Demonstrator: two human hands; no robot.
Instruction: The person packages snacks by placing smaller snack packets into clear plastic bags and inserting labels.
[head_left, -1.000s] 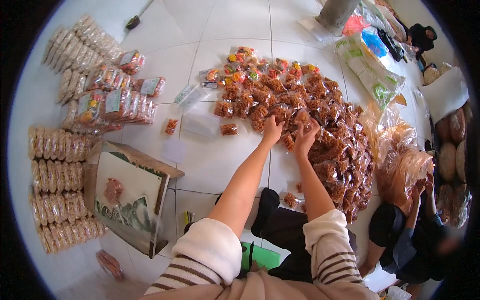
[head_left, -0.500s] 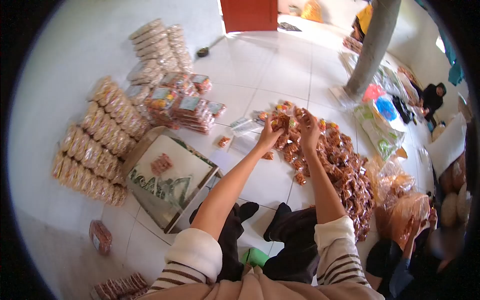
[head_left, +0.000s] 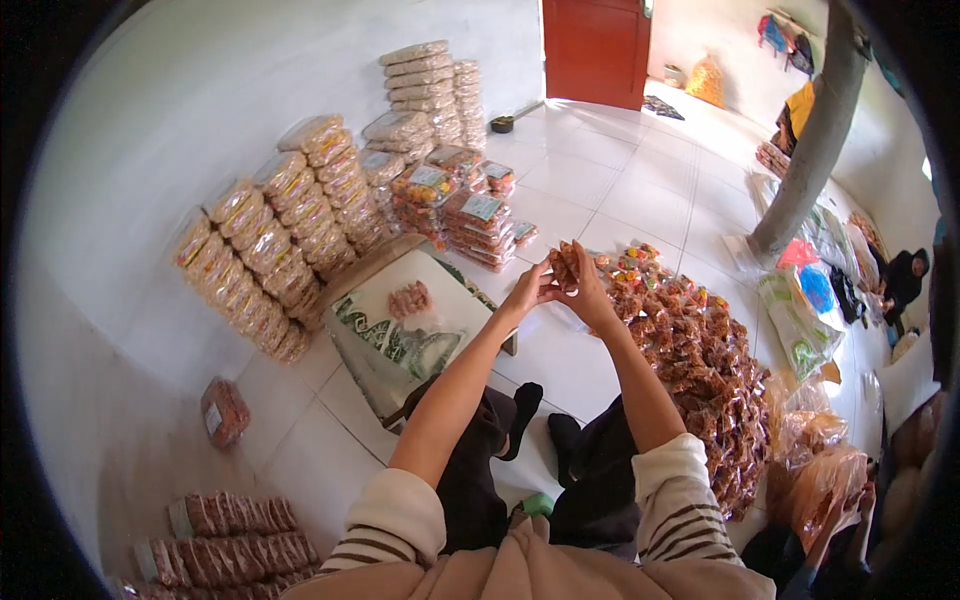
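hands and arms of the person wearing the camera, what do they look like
The left hand and right hand are gloveless, the forearms bare. The left sleeve and right sleeve match: plain cream cuff, dark brown stripes above it.

Reddish-brown packets (head_left: 690, 350), cream sleeves (head_left: 392, 522) with brown stripes, red door (head_left: 597, 50), black socks (head_left: 527, 402), blue bag (head_left: 817, 288)

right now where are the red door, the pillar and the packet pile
Red door (head_left: 597, 50): head view, middle of its panel
Pillar (head_left: 814, 140): head view, mid-shaft
Packet pile (head_left: 700, 375): head view, middle of the heap
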